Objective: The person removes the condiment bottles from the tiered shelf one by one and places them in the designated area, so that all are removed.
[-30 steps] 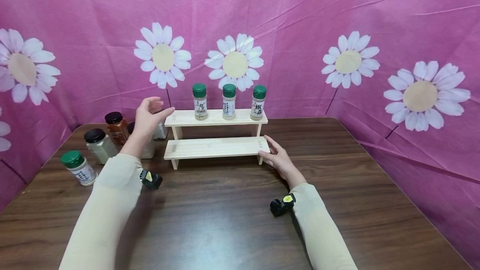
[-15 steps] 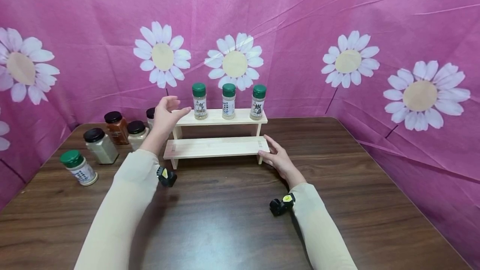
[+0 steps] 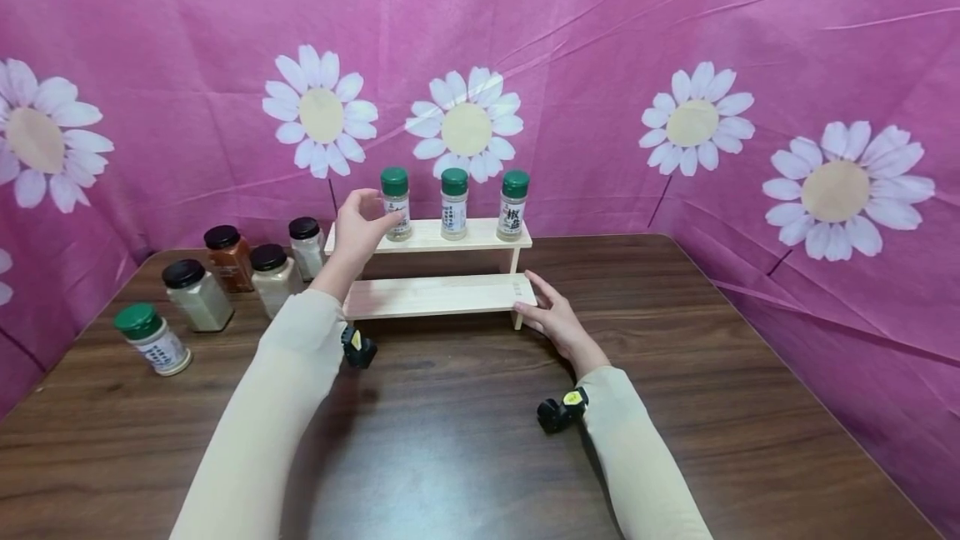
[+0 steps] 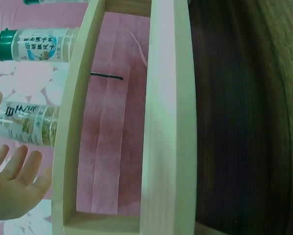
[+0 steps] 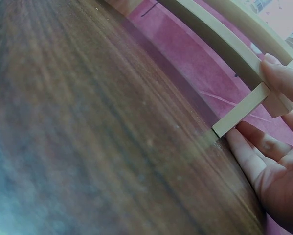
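Observation:
A two-step wooden rack (image 3: 435, 297) stands on the table. On its upper step are three seasoning jars with green caps: a left jar (image 3: 394, 182), a middle jar (image 3: 453, 205) and a right jar (image 3: 512, 207). My left hand (image 3: 356, 232) is at the left jar, its thumb overlapping the front in the head view. In the left wrist view its fingers (image 4: 20, 164) are spread, with a gap between them and the glass. My right hand (image 3: 558, 325) holds the right end of the lower step, thumb on the front edge and fingers (image 5: 249, 156) by the leg.
To the left stand several more jars: a green-capped one (image 3: 155, 340), a black-capped pale one (image 3: 198, 298), a reddish-brown one (image 3: 229, 259), and two further black-capped jars (image 3: 276, 280) beside my left forearm. A pink flowered cloth (image 3: 585, 107) hangs behind the table (image 3: 450, 440).
My left hand has moved right, from beside the rack's left end to the left jar on the upper step. The right hand has stayed on the rack.

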`<action>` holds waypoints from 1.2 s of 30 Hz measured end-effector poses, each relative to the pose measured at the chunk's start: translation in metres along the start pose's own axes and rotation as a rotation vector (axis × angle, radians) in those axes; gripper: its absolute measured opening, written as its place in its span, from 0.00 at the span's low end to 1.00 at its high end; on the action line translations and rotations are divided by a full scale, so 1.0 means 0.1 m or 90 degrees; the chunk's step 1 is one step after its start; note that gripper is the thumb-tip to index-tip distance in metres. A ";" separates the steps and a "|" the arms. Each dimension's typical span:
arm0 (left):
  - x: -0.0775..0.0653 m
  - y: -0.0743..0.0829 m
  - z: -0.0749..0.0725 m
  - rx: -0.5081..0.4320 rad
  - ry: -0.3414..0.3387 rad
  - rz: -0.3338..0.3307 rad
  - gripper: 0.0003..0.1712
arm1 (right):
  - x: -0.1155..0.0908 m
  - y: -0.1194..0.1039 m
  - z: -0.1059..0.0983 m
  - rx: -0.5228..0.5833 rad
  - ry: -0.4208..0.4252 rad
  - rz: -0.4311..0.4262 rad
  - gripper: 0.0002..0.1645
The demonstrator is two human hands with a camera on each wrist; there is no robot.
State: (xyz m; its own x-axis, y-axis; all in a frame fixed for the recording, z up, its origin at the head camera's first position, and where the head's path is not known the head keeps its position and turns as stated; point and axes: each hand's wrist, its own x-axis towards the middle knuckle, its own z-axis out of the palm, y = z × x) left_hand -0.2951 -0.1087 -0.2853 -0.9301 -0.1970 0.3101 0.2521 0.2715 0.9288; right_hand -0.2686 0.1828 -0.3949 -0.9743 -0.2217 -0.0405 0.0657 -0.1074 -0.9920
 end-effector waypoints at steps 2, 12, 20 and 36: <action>0.02 0.01 0.03 0.001 0.010 -0.002 0.28 | 0.00 0.00 0.00 0.005 -0.001 0.002 0.42; 0.07 0.03 0.13 0.020 0.060 -0.025 0.25 | 0.00 0.01 0.00 0.009 -0.003 -0.003 0.43; 0.06 0.05 0.13 0.014 0.068 -0.043 0.24 | 0.00 0.01 0.00 0.005 0.002 -0.003 0.43; -0.07 0.05 -0.01 -0.027 0.071 -0.057 0.24 | 0.01 0.01 0.00 0.008 0.003 0.002 0.42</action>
State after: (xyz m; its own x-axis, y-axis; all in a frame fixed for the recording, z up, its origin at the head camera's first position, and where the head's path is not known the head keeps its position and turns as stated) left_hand -0.2867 -0.1070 -0.2830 -0.9149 -0.3223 0.2433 0.1820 0.2089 0.9609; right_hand -0.2695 0.1823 -0.3963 -0.9750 -0.2177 -0.0438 0.0711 -0.1190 -0.9903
